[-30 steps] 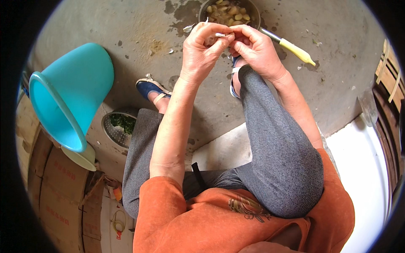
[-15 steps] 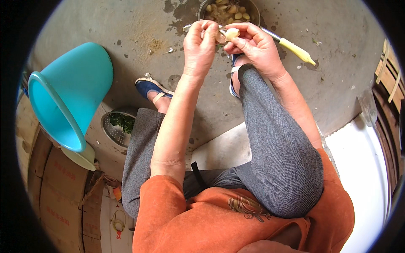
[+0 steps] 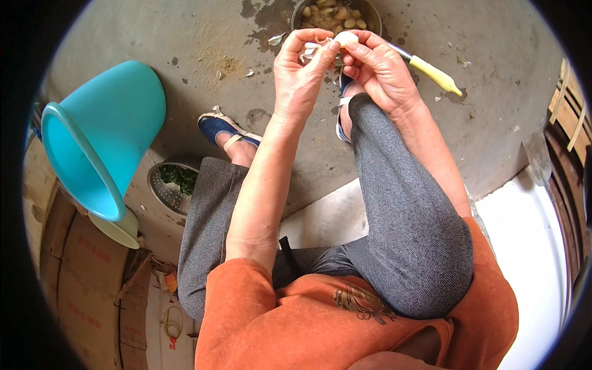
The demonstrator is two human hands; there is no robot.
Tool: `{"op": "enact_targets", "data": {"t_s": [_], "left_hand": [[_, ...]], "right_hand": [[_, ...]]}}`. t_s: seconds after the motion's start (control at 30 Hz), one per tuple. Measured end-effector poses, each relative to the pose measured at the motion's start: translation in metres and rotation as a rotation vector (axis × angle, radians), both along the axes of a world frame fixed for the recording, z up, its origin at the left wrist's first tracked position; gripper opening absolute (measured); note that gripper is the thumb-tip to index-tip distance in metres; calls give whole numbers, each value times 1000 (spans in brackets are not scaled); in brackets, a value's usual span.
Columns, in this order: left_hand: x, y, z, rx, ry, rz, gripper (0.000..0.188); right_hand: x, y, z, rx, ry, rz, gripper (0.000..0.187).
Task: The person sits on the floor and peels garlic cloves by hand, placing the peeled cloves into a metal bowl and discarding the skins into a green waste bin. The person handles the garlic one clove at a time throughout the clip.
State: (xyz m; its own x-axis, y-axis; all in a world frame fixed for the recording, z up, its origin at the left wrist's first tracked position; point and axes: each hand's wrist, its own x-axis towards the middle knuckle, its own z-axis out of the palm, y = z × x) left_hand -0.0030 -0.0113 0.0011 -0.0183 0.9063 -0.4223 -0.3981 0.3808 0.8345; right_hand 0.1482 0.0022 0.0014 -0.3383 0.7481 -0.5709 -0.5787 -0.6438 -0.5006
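Two orange sleeves of a shirt (image 3: 277,333) fill the near edge, soft brushed cloth, and just beyond them come the trousers (image 3: 407,228), grey woven stuff, right knee bent high. Over on the left, brown cardboard boxes (image 3: 92,265) bend with the lens. Past them sits a round, pierced colander (image 3: 161,197), dark leafy greens (image 3: 180,179) inside, and beyond it a big turquoise bucket (image 3: 120,111), smooth plastic by the look of it, mouth turned to the near left. Farther out, blue shoes (image 3: 219,126) with pale straps rest on the gritty grey floor (image 3: 154,37).

And here are the hands, with all the action! Half a second ago they stood a little apart, a yellowish piece and brownish bits between them; now the fingertips have come together. The right hand (image 3: 388,77) pinches narrow on a clove (image 3: 346,39), plump, smooth, nearly white. The left hand (image 3: 299,77) is narrow too, nipping curled flakes of papery skin (image 3: 310,49), thumb tip right at the clove's edge. So both hands are on one piece, its pale face bared on top; the underside I can't tell.

Just past the fingers, a round pan (image 3: 378,15) holds pale yellow pieces (image 3: 350,23) in something brownish and wet-looking, its glossy yellow handle (image 3: 435,75) slanting off to the near right.
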Motion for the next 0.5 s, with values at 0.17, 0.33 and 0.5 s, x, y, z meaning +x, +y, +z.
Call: {"op": "enact_targets", "data": {"t_s": [0.17,0.33,0.5], "left_hand": [[-1,-1,-7,-67,-235,71,9],[-7,-2,-13,-8,46,-69,10],[-11,-2,-10,105,343,-117,15]], "right_hand": [[-1,3,4,-97,156,40,22],[-2,4,13,-62,36,106,24],[-4,2,15,63,-204,168,26]]}}
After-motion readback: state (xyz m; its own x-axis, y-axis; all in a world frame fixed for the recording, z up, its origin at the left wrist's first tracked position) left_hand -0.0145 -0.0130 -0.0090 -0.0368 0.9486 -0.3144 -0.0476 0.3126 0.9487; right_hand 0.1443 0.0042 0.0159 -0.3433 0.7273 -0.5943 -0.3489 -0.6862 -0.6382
